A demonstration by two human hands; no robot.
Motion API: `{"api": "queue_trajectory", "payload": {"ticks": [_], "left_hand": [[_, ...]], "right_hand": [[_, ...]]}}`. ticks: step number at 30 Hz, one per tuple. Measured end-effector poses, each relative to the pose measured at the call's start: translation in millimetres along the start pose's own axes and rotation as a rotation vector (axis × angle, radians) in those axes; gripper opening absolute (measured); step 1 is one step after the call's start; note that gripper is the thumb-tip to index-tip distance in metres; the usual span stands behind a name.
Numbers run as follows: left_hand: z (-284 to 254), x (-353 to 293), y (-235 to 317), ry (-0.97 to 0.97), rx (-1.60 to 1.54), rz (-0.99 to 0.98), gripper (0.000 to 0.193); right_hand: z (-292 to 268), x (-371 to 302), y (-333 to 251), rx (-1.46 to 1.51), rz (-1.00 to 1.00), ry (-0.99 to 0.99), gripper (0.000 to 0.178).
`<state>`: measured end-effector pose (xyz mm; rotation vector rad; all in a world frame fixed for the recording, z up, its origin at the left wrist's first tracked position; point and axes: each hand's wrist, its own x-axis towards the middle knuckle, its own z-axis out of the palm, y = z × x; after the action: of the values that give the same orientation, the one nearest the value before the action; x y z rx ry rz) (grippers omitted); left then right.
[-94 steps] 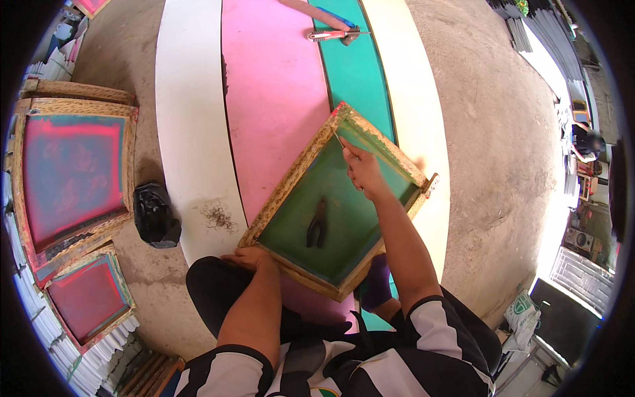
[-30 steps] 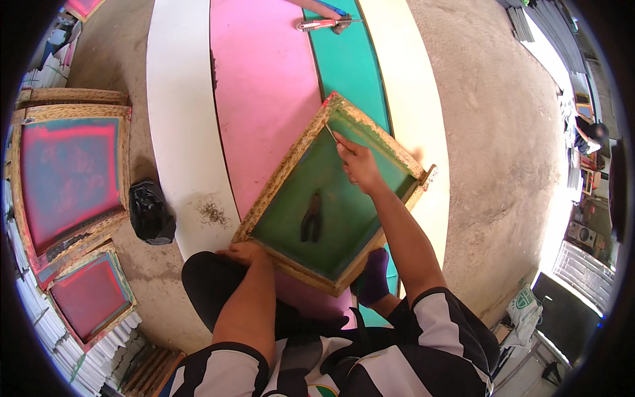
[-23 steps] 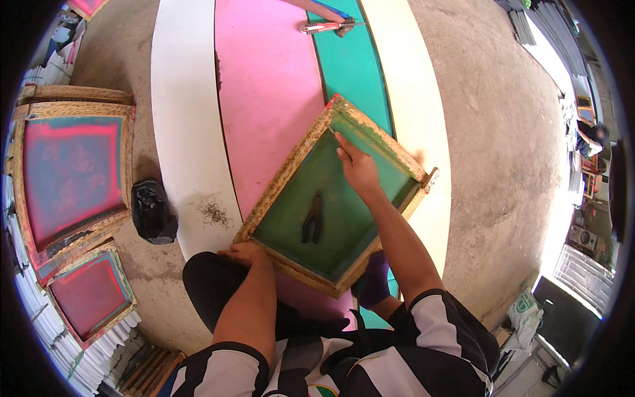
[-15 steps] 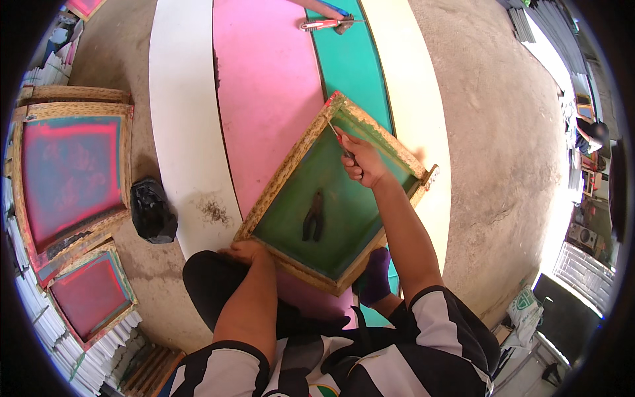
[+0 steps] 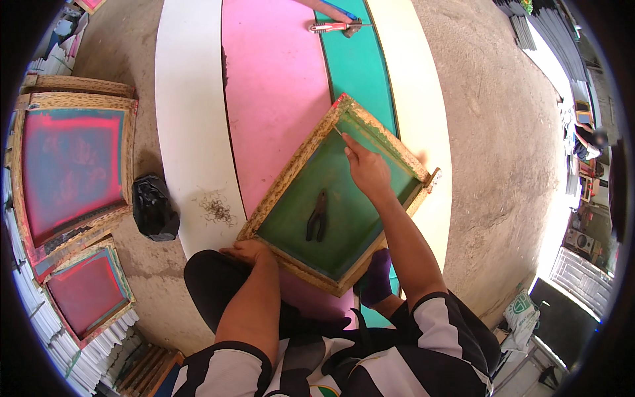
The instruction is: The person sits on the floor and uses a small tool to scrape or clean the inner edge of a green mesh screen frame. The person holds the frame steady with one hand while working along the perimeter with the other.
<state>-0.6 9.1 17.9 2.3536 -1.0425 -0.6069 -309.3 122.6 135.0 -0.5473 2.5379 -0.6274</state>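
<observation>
A wooden frame with green mesh lies tilted across my lap and the coloured strips on the floor. Black pliers lie loose on the mesh near its middle. My left hand grips the frame's near left corner. My right hand is inside the frame by its far corner, fingers pinched on a thin metal piece that touches the inner edge of the wood.
Two red-meshed wooden frames lie at the left, with a black bag and a small pile of wire bits beside them. White, pink and green strips run away from me. Another person's hand with a tool is at the top.
My right hand has shifted a little along the frame's far corner, curling and then stretching out again. The left hand, the frame and the pliers have stayed put.
</observation>
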Motion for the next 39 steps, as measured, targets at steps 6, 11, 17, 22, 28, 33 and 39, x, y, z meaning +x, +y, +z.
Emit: {"api": "queue_trajectory", "payload": {"ticks": [6, 11, 17, 22, 28, 33, 39], "left_hand": [[-1.4, -11.0, 10.3, -0.010, -0.012, 0.015, 0.059], [27.4, 40.3, -70.9, -0.050, 0.653, 0.228, 0.059], [36.6, 41.3, -93.0, -0.109, 0.535, 0.304, 0.057], [33.8, 52.5, -92.1, -0.163, 0.818, 0.213, 0.056], [26.3, 39.3, -69.7, -0.160, 0.468, 0.112, 0.059], [8.3, 5.9, -18.1, -0.094, 0.209, 0.025, 0.058], [0.4, 1.0, -6.9, -0.050, 0.116, 0.017, 0.057]], "right_hand": [[-8.8, -2.0, -13.4, -0.175, 0.059, -0.051, 0.040], [-0.2, -0.7, -40.3, -0.434, 0.186, -0.179, 0.041], [22.6, 11.0, 14.5, 0.216, -0.055, -0.002, 0.044], [-0.1, 5.2, -22.9, -0.087, 0.108, -0.224, 0.043], [23.0, 7.2, 11.8, 0.475, 0.195, -0.150, 0.044], [43.0, 8.9, 36.6, 0.197, -0.191, 0.125, 0.043], [37.7, 21.6, 41.8, 0.568, -0.107, 0.000, 0.044]]}}
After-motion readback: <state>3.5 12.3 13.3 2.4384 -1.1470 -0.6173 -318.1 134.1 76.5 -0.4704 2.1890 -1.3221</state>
